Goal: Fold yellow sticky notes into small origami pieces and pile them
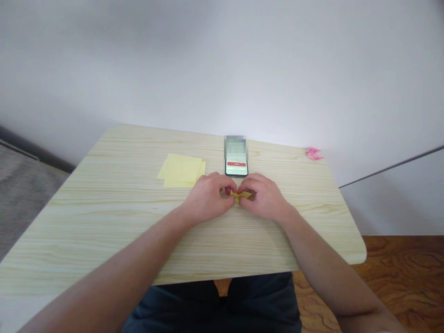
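Observation:
Between my two hands is a small folded piece of yellow paper (245,194), partly covered by the fingers. My left hand (211,196) pinches its left side with thumb and forefinger. From the other side my right hand (262,196) grips it, also between thumb and fingers. The fingertips of both hands nearly meet over the paper. A small dark red thing (227,190) shows beside the left fingers; what it is I cannot make out. Just behind the hands lies a phone (236,169) with a lit screen and a red bar on it.
Flat yellow paper sheets (182,169) overlap on the table (114,194), left of the phone. A folded pink paper piece (314,154) sits near the far right edge. A white wall (222,69) rises behind the table. Wooden floor (402,277) shows at lower right.

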`<state>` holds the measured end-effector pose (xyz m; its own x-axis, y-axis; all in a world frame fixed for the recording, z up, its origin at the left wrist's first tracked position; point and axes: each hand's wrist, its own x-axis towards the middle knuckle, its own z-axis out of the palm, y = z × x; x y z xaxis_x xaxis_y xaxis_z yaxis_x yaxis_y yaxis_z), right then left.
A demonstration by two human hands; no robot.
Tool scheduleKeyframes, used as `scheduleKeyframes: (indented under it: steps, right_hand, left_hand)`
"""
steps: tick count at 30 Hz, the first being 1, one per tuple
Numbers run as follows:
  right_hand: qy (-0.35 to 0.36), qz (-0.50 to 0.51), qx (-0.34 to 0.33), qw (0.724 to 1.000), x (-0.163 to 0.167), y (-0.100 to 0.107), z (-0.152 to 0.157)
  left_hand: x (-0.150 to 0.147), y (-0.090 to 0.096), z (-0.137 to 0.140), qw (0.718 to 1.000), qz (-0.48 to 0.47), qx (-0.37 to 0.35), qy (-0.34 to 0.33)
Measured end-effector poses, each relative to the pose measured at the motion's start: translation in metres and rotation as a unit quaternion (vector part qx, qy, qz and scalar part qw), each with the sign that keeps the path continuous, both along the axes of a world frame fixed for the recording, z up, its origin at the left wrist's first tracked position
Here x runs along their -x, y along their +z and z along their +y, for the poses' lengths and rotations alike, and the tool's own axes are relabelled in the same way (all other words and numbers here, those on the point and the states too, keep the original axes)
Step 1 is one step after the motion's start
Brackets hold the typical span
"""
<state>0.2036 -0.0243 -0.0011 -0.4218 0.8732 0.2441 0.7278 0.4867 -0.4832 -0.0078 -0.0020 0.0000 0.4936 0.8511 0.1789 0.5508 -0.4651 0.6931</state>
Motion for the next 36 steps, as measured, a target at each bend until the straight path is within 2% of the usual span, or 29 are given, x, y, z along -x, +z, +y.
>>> scheduleKeyframes:
  steps: [6, 13, 36]
  right_hand:
    - [0.0, -0.011, 0.0, 1.0, 0.0023, 0.0008, 0.0008]
    - [-0.005, 0.029, 0.009, 1.0, -0.0009, -0.0033, 0.0033]
    - [-0.024, 0.104, 0.028, 0.994, -0.0032, -0.0073, 0.0052]
  left_hand:
    - [-0.0011, -0.0025, 0.0, 1.0, -0.003, 0.005, 0.0]
    - [0.0003, -0.0057, 0.0018, 1.0, -0.007, 0.008, 0.001]
    - [0.0011, -0.0003, 0.0013, 0.999, -0.036, -0.009, 0.01]
